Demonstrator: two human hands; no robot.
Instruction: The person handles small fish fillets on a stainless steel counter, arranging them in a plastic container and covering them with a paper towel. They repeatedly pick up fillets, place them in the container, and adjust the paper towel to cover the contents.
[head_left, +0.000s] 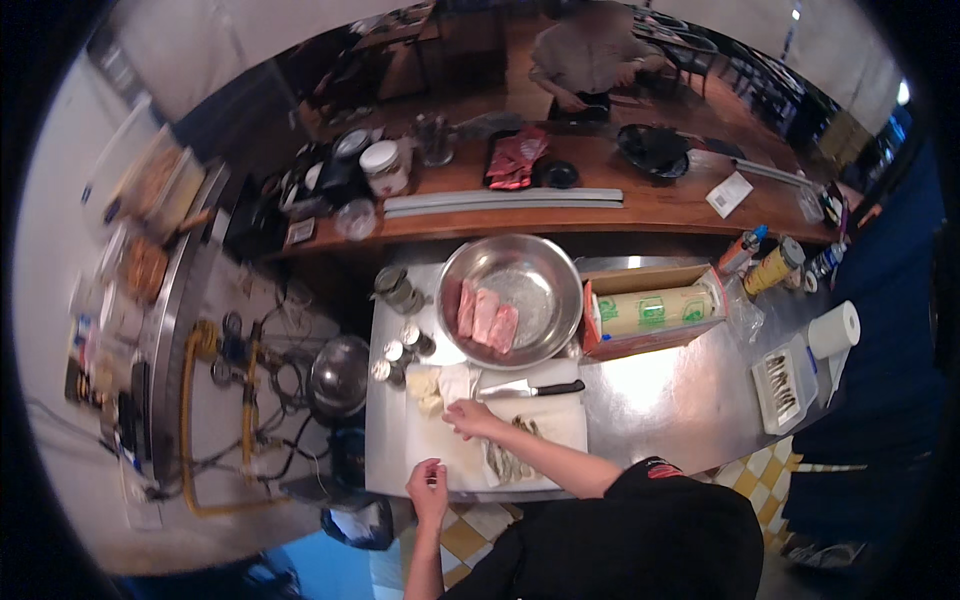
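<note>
My right hand is over the white cutting board, its fingers bent close together near a white cloth or paper towel. Whether something small is between those fingertips is too small to tell. At the board's front left edge hovers my left hand, fingers curled and thumb up. Pale yellow lumps of food lie at the board's far left corner. A kitchen knife with a black handle rests across the far side. Under my right forearm, partly hidden, are greyish strips that look like raw shrimp.
Beyond the board stands a steel bowl holding three pieces of raw meat. Several shakers are at its left. Rightward are a box with a wrap roll, a paper towel roll and a plastic container. A person is behind the wooden counter.
</note>
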